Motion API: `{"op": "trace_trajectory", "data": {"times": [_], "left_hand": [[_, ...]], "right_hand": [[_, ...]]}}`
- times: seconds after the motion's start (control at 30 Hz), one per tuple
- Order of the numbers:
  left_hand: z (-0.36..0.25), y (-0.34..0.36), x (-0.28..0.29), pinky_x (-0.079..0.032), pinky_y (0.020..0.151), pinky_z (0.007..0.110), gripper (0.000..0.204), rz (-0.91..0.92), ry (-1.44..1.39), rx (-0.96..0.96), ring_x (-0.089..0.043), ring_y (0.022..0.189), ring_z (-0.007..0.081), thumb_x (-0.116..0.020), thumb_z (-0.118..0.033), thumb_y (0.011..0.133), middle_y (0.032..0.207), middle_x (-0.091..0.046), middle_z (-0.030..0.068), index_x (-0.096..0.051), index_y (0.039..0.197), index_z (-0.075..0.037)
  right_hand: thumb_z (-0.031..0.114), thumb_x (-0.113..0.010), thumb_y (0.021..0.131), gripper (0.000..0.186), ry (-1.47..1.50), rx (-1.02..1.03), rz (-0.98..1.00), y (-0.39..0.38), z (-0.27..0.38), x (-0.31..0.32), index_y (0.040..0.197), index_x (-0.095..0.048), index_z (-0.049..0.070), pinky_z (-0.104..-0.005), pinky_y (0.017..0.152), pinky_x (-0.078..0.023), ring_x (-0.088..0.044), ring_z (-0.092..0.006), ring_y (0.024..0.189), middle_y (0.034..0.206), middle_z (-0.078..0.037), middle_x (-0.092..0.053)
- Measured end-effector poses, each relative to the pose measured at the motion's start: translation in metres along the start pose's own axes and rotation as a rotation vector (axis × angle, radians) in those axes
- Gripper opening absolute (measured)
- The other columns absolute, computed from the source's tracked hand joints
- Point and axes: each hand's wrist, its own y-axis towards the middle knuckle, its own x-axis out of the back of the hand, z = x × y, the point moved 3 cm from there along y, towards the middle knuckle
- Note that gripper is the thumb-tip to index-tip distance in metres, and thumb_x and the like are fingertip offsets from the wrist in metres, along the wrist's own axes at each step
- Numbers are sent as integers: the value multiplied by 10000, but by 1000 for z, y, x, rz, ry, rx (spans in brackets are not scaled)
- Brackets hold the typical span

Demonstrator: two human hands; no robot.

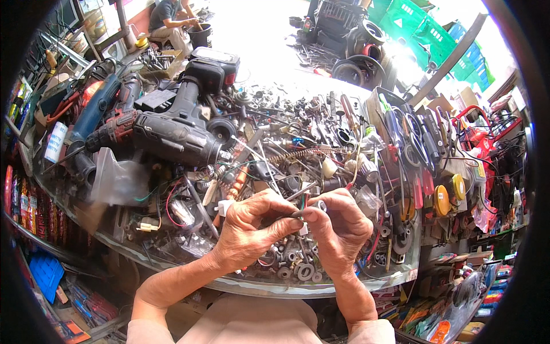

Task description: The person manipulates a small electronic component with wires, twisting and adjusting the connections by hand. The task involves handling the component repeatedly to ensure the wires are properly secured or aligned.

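"What lay where?"
"From mid-view, a cordless drill (pixel 172 136) at 10 o'clock on the surface (pixel 286 290), the left hand (pixel 245 232) pinching a thin dark piece (pixel 295 215) at 5 o'clock, the right hand (pixel 339 232) pinching it too."
"Done?"
"Seemingly not; 2 hands held it. What remained, I couldn't tell."

1 left hand (pixel 246 226), 1 right hand (pixel 341 229), 1 seated person (pixel 167 22), 1 dark bucket (pixel 199 38)

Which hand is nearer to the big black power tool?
The left hand: in the picture it is below and right of the big black power tool. The right hand is farther right, beyond the left.
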Motion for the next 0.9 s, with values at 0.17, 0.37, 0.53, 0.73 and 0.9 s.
{"op": "trace_trajectory", "data": {"times": [0.17,0.37,0.53,0.73,0.9], "left_hand": [[-11,-3,-1,-438,628,203,176,126,73,56,-536,720,49,-642,-112,885,826,-606,3,-652,1025,-6],[-9,0,-7,-484,725,198,199,75,-130,153,-582,834,48,-665,-76,860,845,-635,12,-610,1029,13],[-2,-1,1,-493,681,202,183,61,-104,141,-587,758,50,-674,-95,856,835,-639,10,-621,1002,3],[-7,-3,2,-468,624,192,182,213,-151,265,-556,705,39,-648,-121,882,797,-614,4,-622,1018,-4],[-5,1,-7,-503,673,217,228,87,-9,-67,-585,742,63,-696,-77,834,836,-616,18,-605,1032,-11]], "right_hand": [[26,-696,817,148,-3,-133,33,2,9,2,941,-642,-35,-195,609,-474,-588,-89,720,880,-77,-613],[35,-672,842,126,89,-210,0,2,7,0,934,-644,-46,-198,625,-475,-589,-87,729,884,-80,-609],[43,-667,848,140,57,-139,48,2,6,-1,951,-636,-47,-199,624,-480,-595,-87,733,879,-73,-604],[50,-646,866,134,132,-266,93,4,9,1,954,-633,-51,-202,623,-480,-595,-86,733,877,-69,-601],[45,-643,867,127,105,-247,65,5,4,1,955,-635,-46,-201,628,-472,-589,-80,736,876,-61,-605]]}}
